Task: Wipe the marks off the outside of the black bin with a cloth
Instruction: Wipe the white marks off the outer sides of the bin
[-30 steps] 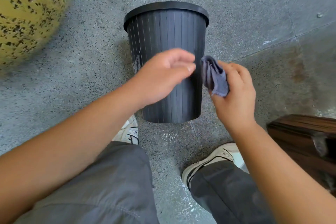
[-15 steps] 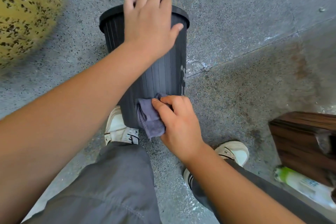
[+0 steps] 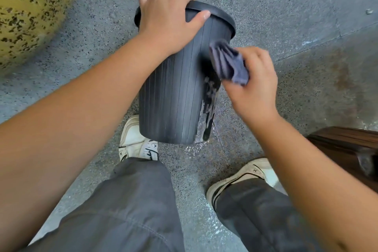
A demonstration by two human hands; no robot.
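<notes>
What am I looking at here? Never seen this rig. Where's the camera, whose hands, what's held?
There is no machine: a person works with bare hands, and the single wide-angle camera sits on their head, looking forward and down. So the arms enter from the bottom, with the person's grey trousers and white shoes below.

A black bin stands on the speckled stone floor. The left hand grips its rim, apparently steadying it. The right hand holds a bunched grey cloth against the bin's right side, just above pale whitish marks that run down towards the base.

At upper left is a yellow, black-speckled rounded object; at right, a dark wooden piece, only partly in view.
</notes>
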